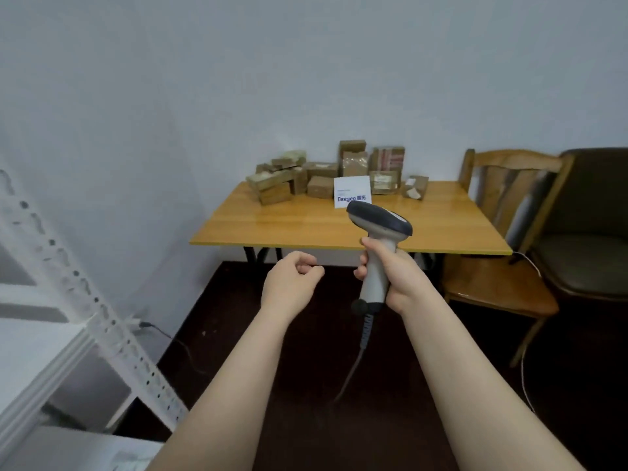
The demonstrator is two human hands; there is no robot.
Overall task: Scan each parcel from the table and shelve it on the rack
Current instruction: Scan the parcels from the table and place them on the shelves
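Several brown cardboard parcels [323,178] are piled at the back of a wooden table [306,226], against the wall. A white box [352,192] with blue print stands in front of them. My right hand [390,273] grips the handle of a grey barcode scanner [377,239], held upright before the table's front edge, its dark head pointing left. Its coiled cable hangs down to the floor. My left hand [292,283] hovers left of the scanner with fingers loosely curled, holding nothing. The white metal rack [85,317] stands at the left edge.
A wooden chair [499,266] stands at the right of the table, with a dark padded chair [594,249] beyond it. The floor is dark. A power strip and cables lie by the wall near the rack's foot. A white cable runs down beside the wooden chair.
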